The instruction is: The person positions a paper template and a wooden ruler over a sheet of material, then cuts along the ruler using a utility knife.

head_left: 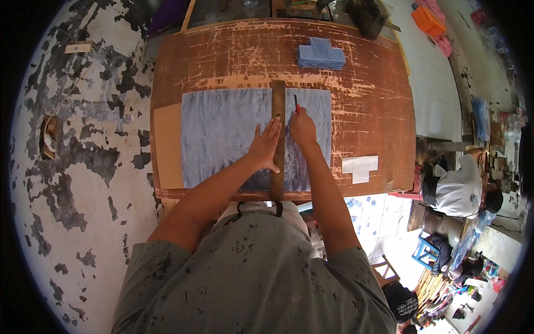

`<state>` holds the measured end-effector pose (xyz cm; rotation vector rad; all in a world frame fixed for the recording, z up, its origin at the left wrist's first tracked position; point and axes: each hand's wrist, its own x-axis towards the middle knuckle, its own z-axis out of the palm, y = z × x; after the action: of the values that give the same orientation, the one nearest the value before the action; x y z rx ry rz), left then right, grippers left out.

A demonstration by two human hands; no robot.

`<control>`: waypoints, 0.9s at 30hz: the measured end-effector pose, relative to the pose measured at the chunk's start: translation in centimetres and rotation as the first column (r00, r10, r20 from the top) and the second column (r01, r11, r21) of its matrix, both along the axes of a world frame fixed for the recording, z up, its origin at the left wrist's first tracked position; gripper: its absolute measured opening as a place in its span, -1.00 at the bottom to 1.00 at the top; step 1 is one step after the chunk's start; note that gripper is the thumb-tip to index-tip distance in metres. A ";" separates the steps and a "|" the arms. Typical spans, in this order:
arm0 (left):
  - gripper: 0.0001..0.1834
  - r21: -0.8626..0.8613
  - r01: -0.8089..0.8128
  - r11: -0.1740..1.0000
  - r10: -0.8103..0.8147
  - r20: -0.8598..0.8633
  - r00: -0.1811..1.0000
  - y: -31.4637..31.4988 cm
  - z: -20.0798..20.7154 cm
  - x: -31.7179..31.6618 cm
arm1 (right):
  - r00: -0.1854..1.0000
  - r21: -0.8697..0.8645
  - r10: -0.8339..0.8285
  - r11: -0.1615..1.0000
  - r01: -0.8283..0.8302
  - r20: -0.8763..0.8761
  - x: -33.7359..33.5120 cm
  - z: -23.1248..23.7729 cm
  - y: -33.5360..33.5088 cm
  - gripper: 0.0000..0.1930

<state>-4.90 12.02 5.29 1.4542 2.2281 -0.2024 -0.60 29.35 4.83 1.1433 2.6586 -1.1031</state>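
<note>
A blue-grey streaked sheet (222,131) lies flat on a scratched reddish-brown table (372,122). Across it, from far to near, runs a long brown straightedge (278,92), its near end jutting past the table's front edge. My left hand (266,146) rests on the straightedge and the sheet beside it, fingers spread. Just right of the straightedge, my right hand (303,129) is closed around a red-handled cutter knife (297,104), its dark blade pointing away from me over the sheet. Whether the blade touches the sheet I cannot tell.
A stack of blue stepped-shape pieces (321,55) sits at the far right of the table. Nearer lies a white T-like piece (360,165). Tan board (168,147) shows at the left. A peeling wall (94,167) stands left; a person in white (459,186) sits at right.
</note>
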 end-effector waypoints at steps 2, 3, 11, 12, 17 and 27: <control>0.83 0.007 0.008 1.000 -0.008 0.008 1.000 0.1 0.0 0.0 | 1.000 -0.024 -0.021 1.000 0.021 0.003 -2.7 -0.5 -0.3 -0.61; 0.82 0.012 0.004 1.000 -0.004 0.010 1.000 0.0 -0.2 -0.1 | 1.000 -0.003 -0.020 1.000 0.020 0.018 -4.0 -0.6 -0.4 -0.57; 0.82 0.091 -0.020 0.996 0.015 0.056 0.998 -0.4 -0.4 -0.6 | 0.985 0.096 0.104 0.988 -0.118 0.137 -7.9 -2.9 0.9 -0.53; 0.82 0.105 -0.021 0.994 0.015 0.055 0.998 -0.5 -0.5 -0.6 | 0.994 0.083 0.052 0.995 -0.059 0.092 -8.2 -2.9 0.6 -0.56; 0.83 0.085 -0.018 0.996 0.013 0.063 0.998 -0.6 -0.9 -0.8 | 0.995 0.043 -0.044 0.998 0.040 0.087 -8.6 -2.3 -0.2 -0.57; 0.82 0.059 -0.006 0.998 0.004 0.035 0.999 -0.5 -1.1 -0.7 | 0.971 0.010 -0.016 1.000 0.014 0.240 -9.0 -0.7 -0.1 -0.51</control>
<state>-5.57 11.47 4.24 1.4713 2.2266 -0.1090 -9.56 29.27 4.09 1.2141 2.4758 -0.8915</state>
